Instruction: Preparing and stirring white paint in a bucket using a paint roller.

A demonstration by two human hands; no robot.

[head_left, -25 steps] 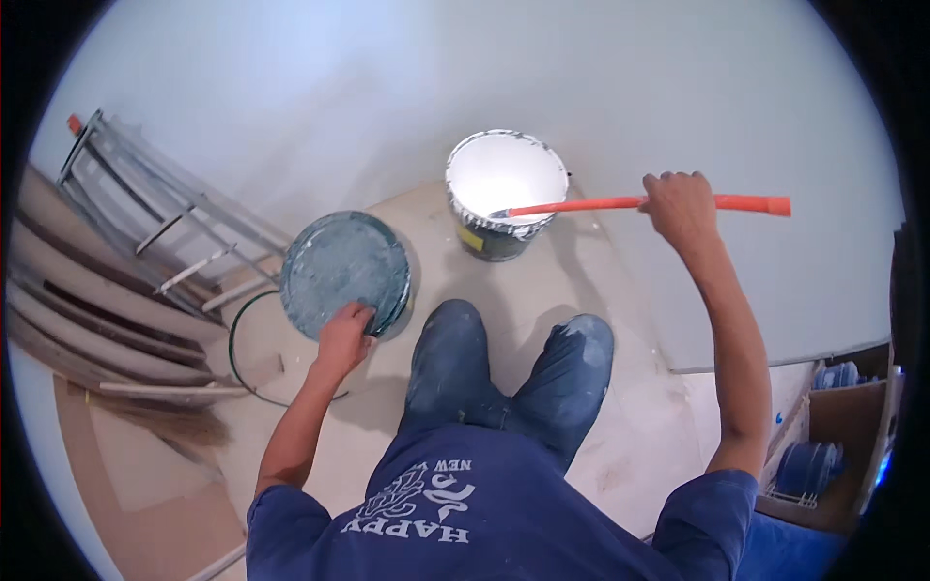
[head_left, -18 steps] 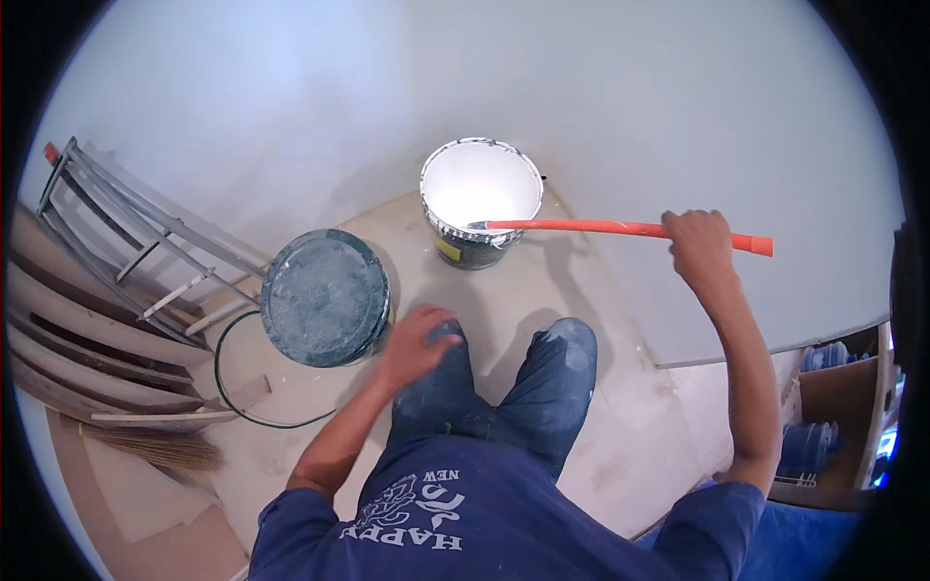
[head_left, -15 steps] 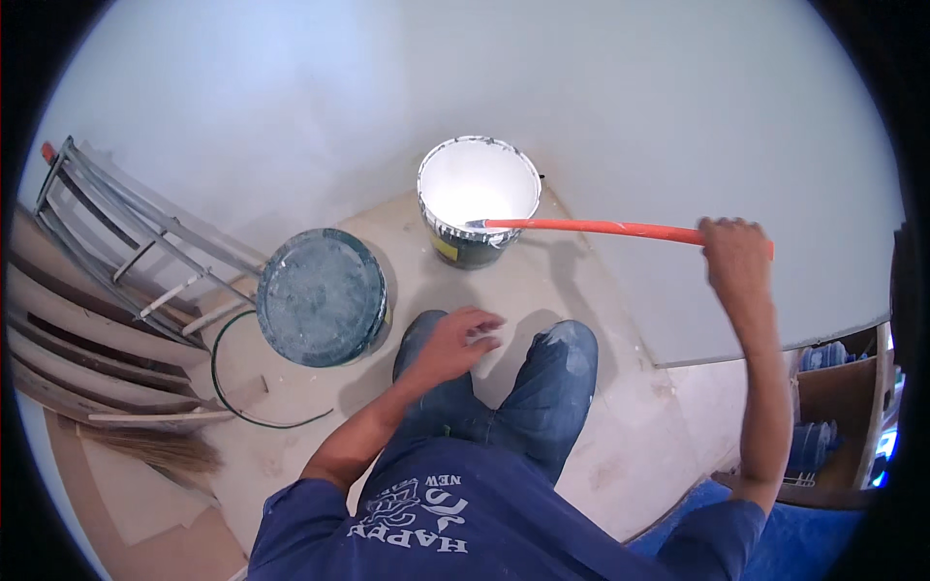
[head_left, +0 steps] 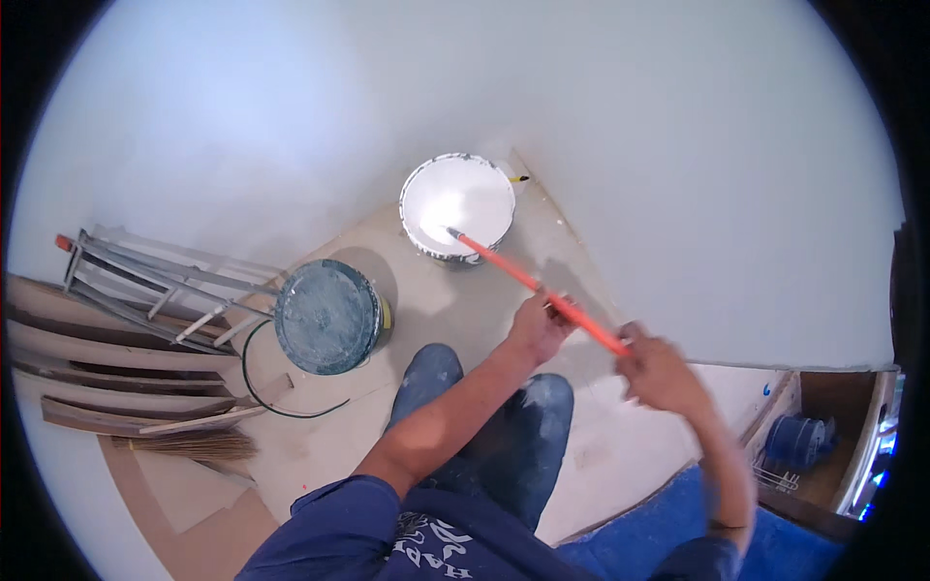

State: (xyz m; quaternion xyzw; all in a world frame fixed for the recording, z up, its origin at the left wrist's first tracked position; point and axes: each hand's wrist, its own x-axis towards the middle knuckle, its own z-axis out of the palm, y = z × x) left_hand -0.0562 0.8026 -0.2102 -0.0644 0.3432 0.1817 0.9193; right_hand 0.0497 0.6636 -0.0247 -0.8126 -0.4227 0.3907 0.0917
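- Bucket (head_left: 436, 253), white inside, its rim smeared dark, stands on the floor near the wall.
- Orange pole (head_left: 504, 266) slants from inside the bucket's rim toward the person's right.
- Left hand (head_left: 542, 329), nearer the body than the bucket, curls its fingers around the pole's middle.
- Right hand (head_left: 664, 370), blurred, farther right from the bucket, grips the pole's end.
- Left of the bucket: lidded pail (head_left: 325, 318), then ladder (head_left: 174, 274).

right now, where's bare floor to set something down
Bare floor lies between the right knee and blue sheet, and below the green loop beside the broom. Crowded: ladder and boards at far left; the brush crosses the open bucket.
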